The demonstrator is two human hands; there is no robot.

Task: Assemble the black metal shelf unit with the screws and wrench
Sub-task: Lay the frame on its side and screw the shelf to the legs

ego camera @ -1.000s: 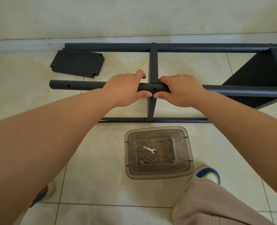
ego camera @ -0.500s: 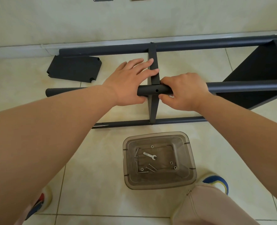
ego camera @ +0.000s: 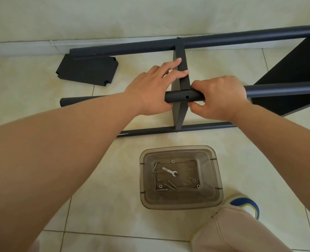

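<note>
Matt black metal tubes [ego camera: 286, 90] and a flat matt black crossbar [ego camera: 183, 73] form a shelf frame [ego camera: 223, 40] lying on a glossy, smooth cream tile floor [ego camera: 105, 179]. A loose shelf panel [ego camera: 87, 71] has the same dull black finish. A smoky translucent plastic tub [ego camera: 216, 179] holds shiny bare-metal screws [ego camera: 170, 185] and a bright steel wrench [ego camera: 169, 171]. Beige cloth trousers [ego camera: 228, 231] look soft

The floor [ego camera: 105, 211] is laid with large glossy cream tiles, split by thin dark grout lines. A pale baseboard [ego camera: 23, 49] runs along the foot of a plain, slightly mottled off-white wall [ego camera: 114, 17]. Soft, even light falls across the tiles.
</note>
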